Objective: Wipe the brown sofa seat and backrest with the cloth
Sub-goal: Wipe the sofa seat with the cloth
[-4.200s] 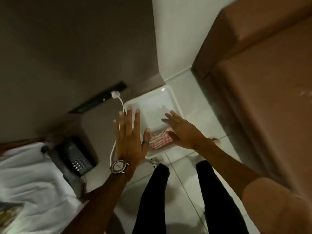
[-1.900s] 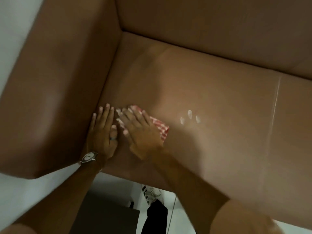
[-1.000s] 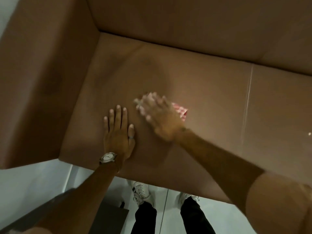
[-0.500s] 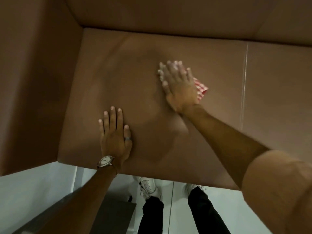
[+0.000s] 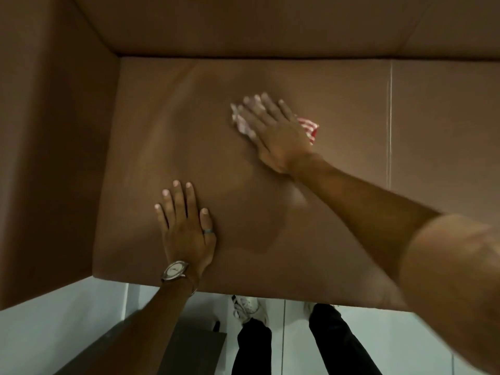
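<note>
Right hand (image 5: pixel 276 136) has pushed cloth (image 5: pixel 308 128) up the seat (image 5: pixel 189 131) toward the backrest (image 5: pixel 243 28), fingers (image 5: pixel 270 109) straight, pressing it flat; left hand (image 5: pixel 186 231) splayed, apparently bracing.

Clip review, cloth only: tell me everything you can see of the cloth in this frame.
The cloth is a small piece of soft-looking fabric with red and white stripes, bunched rather than spread out. It lies on the brown sofa seat, in its far half. The right hand presses flat on it with straight fingers and hides most of it: a striped corner shows on the hand's right, a paler edge by the fingertips. Nothing else touches it.
</note>
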